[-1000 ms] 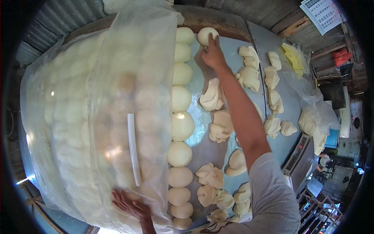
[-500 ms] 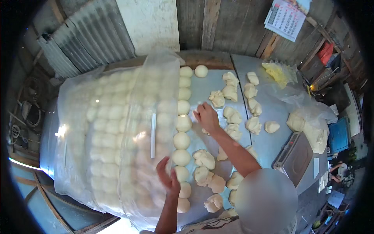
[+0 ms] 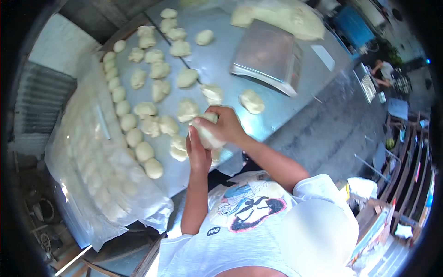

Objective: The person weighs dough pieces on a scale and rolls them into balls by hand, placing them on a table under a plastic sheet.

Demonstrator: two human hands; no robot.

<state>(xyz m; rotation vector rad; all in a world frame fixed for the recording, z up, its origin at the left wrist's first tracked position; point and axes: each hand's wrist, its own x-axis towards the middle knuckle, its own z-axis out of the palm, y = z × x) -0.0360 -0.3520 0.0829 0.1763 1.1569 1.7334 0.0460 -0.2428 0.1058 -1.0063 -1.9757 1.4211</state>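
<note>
Just above the near edge of the metal table, both my hands grip one lump of pale dough (image 3: 206, 135). My left hand (image 3: 198, 152) presses it from the left with its fingers up, while my right hand (image 3: 228, 127) is wrapped round its right side. Beyond my hands lie rough-cut dough pieces, among them one piece (image 3: 188, 110) close to my fingertips and another (image 3: 252, 101) to the right. To the left runs a row of smooth round dough balls (image 3: 134, 137). Part of the held lump is hidden by my fingers.
Clear plastic sheeting (image 3: 85, 152) covers many more balls on the left. A flat-topped scale (image 3: 265, 51) stands at the far right, in front of a large dough mass (image 3: 295, 21). Beside it lies a pale flat strip (image 3: 324, 57). Another person (image 3: 384, 70) is in the distance.
The view has swung right and nearer my body. Both hands, apart over the balls and pieces before, have come together round a dough lump.
</note>
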